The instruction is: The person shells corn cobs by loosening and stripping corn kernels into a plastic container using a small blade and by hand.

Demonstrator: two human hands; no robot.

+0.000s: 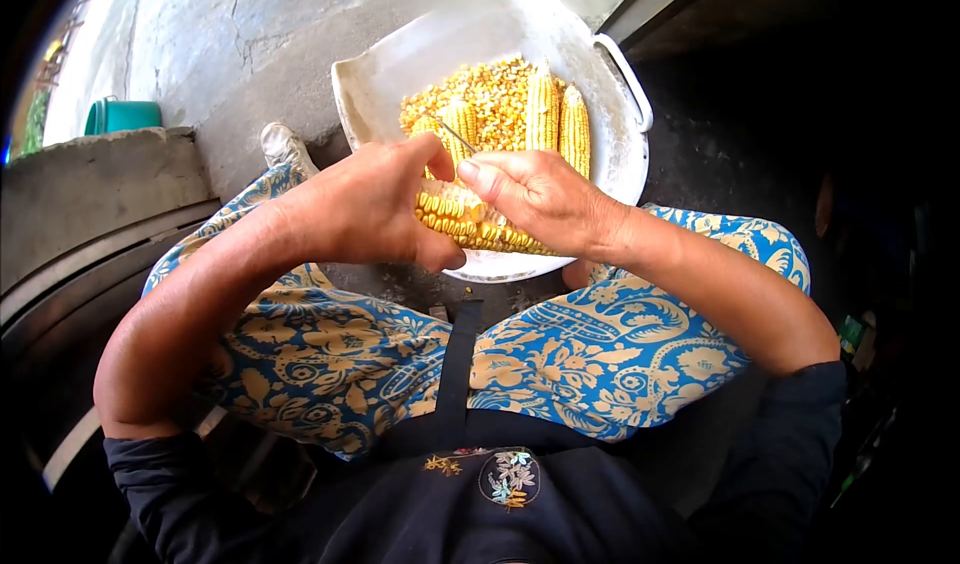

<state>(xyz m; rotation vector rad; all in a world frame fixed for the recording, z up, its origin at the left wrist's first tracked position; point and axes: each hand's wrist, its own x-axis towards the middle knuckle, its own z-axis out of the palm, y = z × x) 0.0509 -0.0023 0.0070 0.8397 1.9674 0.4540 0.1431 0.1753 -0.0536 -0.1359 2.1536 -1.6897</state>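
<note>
My left hand (365, 204) is wrapped round the left end of a yellow corn cob (470, 229), which lies roughly level above the near rim of a white tub (385, 94). Part of the cob is stripped to pale bare core; rows of kernels remain along its lower side. Closed over the cob's right part is my right hand (550, 199), its thumb pointing left. From that hand a thin metal rod (458, 136) sticks out up and to the left; its handle is hidden. Loose kernels (490, 89) and several whole cobs (541, 109) lie inside the tub.
The tub has a white handle (628, 79) on its right. It stands on a grey concrete floor (270, 24) between my knees, which are covered in blue and tan patterned cloth (340, 354). A green bucket (125, 116) lies behind a low concrete ledge (100, 174) at left.
</note>
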